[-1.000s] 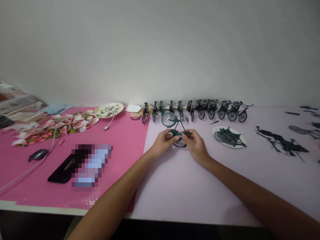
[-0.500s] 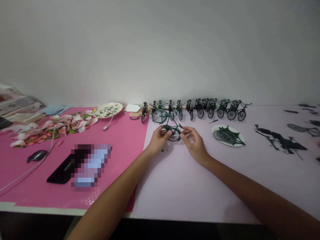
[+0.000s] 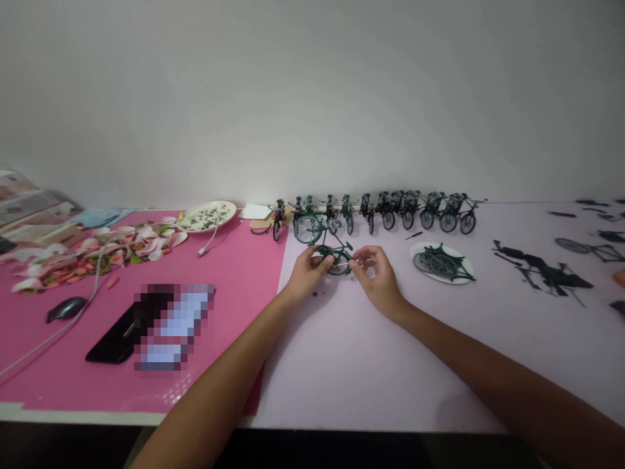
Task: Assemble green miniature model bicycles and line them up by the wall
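Observation:
Between my two hands is a small dark green model bicycle [image 3: 340,264], its large spoked wheel pointing away from me and another wheel close to my fingers. My left hand [image 3: 311,270] pinches it at the near wheel, thumb on the rim. Closed on the right side of the same wheel, my right hand [image 3: 375,275] grips it with thumb and fingertips. Exactly which small part lies under the right fingertips cannot be made out. A couple of tiny dark bits [image 3: 315,294] lie on the table just below the left hand.
Several finished model bicycles [image 3: 407,212] stand along the wall. To the right are a white plate [image 3: 467,279] of green frames and wheels, and loose black parts [image 3: 547,270]. On the pink mat [image 3: 234,312] lie phones [image 3: 110,342], a mouse [image 3: 67,309], petals [image 3: 146,241] and a plate [image 3: 232,212].
The view has shifted slightly, so everything sits a little further left. Both hands keep hold of the model bicycle, with only a slight shift of the right fingers.

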### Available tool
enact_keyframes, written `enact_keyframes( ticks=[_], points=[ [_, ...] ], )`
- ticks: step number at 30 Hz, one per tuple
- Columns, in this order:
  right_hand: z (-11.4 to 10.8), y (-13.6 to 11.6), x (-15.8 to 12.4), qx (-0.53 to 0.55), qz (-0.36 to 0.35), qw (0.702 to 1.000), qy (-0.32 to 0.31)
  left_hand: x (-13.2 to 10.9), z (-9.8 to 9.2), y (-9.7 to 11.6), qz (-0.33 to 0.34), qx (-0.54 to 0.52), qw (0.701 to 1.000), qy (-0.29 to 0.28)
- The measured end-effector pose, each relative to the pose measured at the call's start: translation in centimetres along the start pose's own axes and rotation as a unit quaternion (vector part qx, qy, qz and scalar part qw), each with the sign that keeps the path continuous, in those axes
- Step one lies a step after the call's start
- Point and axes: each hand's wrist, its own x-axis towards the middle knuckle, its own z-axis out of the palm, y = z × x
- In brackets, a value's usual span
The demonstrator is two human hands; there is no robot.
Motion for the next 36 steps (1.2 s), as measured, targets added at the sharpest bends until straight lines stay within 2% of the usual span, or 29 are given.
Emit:
enact_keyframes(
  ticks=[10, 22, 27, 30, 34, 36],
  points=[
    [-0.1, -0.3, 0.0, 0.008, 0.007, 1.0, -0.008, 0.2, -0.2, -0.3, 0.006, -0.001, 1.0, 0.009],
    [-0.1, 0.2, 0.0, -0.005, 0.002, 1.0, -0.007, 0.0, -0.1, -0.1, -0.027, 0.01, 0.999, 0.012],
    [-0.2, 0.1, 0.1, -0.019, 0.004, 1.0, -0.013, 0.5, -0.3, -0.5, -0.036, -0.004, 0.999, 0.036],
    [-0.8, -0.2, 0.6, -0.036, -0.025, 0.999, -0.003, 0.8, -0.5, -0.8, -0.031, 0.004, 0.999, 0.043],
    [-2.6, -1.0, 2.3, -0.091, -0.11, 0.99, 0.022, 0.9, -0.7, -0.6, -0.027, 0.006, 0.999, 0.043],
    [-3.8, -1.2, 3.3, -0.13, -0.143, 0.981, -0.005, 0.7, -0.6, -0.3, -0.022, 0.001, 0.999, 0.039]
  ],
)
